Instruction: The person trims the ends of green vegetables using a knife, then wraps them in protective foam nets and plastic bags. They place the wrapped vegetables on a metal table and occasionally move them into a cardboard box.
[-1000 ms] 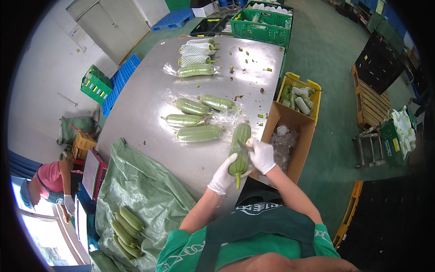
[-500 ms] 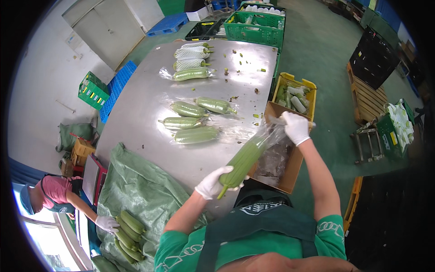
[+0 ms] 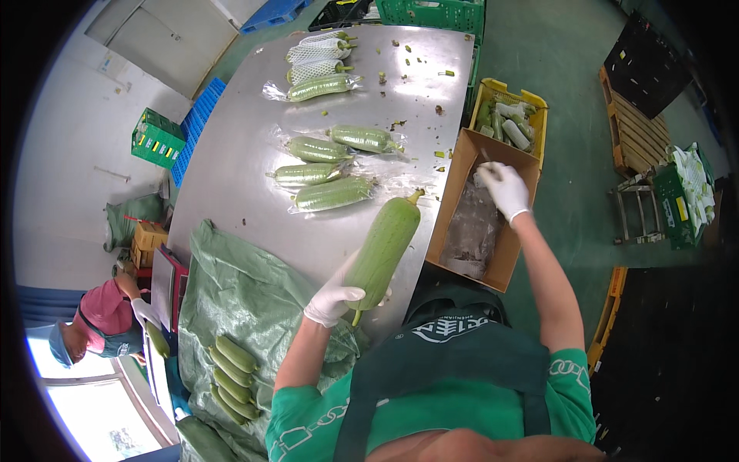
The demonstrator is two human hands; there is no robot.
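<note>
A long green gourd (image 3: 382, 248), bare of wrapping, is held in my gloved left hand (image 3: 334, 299) over the front right of the steel table (image 3: 239, 169). My gloved right hand (image 3: 502, 189) is over the open cardboard box (image 3: 445, 246), fingers curled round something thin, too small to make out, above crumpled plastic (image 3: 473, 223). Bagged gourds (image 3: 331, 196) and others in white foam nets (image 3: 315, 54) lie farther up the table beside cut stems (image 3: 446, 73). Several bare gourds (image 3: 231, 358) rest on a green woven sheet (image 3: 223, 277) at the lower left.
A co-worker (image 3: 104, 323) at the left holds a gourd (image 3: 158, 340). A yellow crate (image 3: 543, 115) of gourds adjoins the box. Green crates (image 3: 431, 11) stand beyond the table. Wooden pallets (image 3: 639, 135) and a loaded green crate (image 3: 681, 215) are at the right, a blue pallet (image 3: 198, 131) at the left.
The plastic bag has come off the gourd in my left hand. My right hand has moved away from it, over the box. The co-worker has lifted a gourd from the sheet.
</note>
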